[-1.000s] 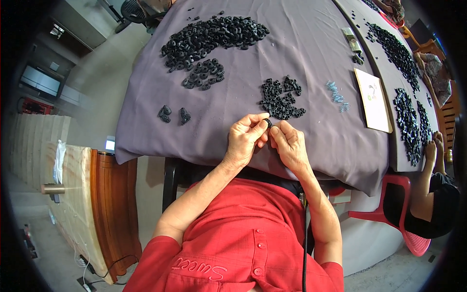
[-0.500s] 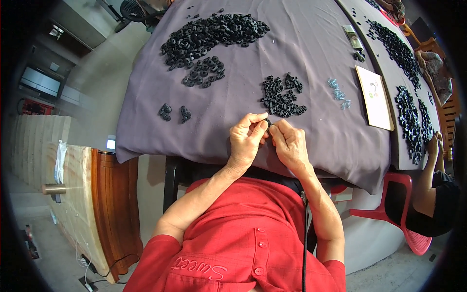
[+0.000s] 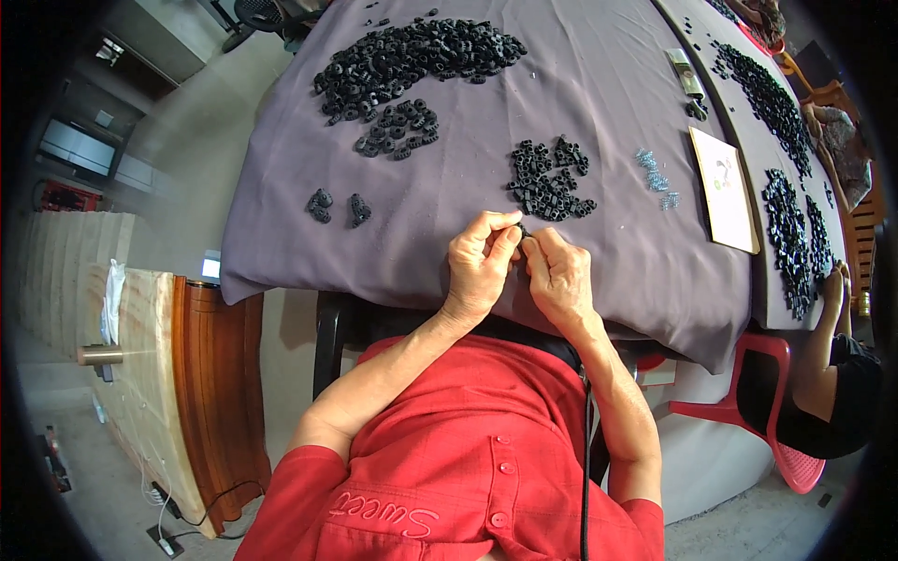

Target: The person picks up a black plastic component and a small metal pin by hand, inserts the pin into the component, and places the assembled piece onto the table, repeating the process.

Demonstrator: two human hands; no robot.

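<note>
Near the table's front edge, my left hand (image 3: 481,266) and my right hand (image 3: 562,276) meet fingertip to fingertip. Both pinch a small black plastic part (image 3: 524,232), mostly covered by the fingers. Just beyond them lies a pile of small black hollow pieces (image 3: 550,192). Thin silvery springs (image 3: 654,178) are scattered to its right. Further left sit two little black clusters (image 3: 319,206) that look like joined pieces. Behind these, a group of black ridged rings (image 3: 400,129) lies in front of a much larger black heap (image 3: 421,61).
A grey-purple cloth (image 3: 449,168) covers the table. On the right are a pale flat board (image 3: 725,192), a squeezed tube (image 3: 687,75) and more black piles (image 3: 788,238). Another person's hand (image 3: 837,280) rests by those piles, near a pink chair (image 3: 781,411). A wooden cabinet (image 3: 220,393) stands at left.
My hands keep their pinch on the black part and have shifted very slightly. The whole view has moved a little; the piles look unchanged.
</note>
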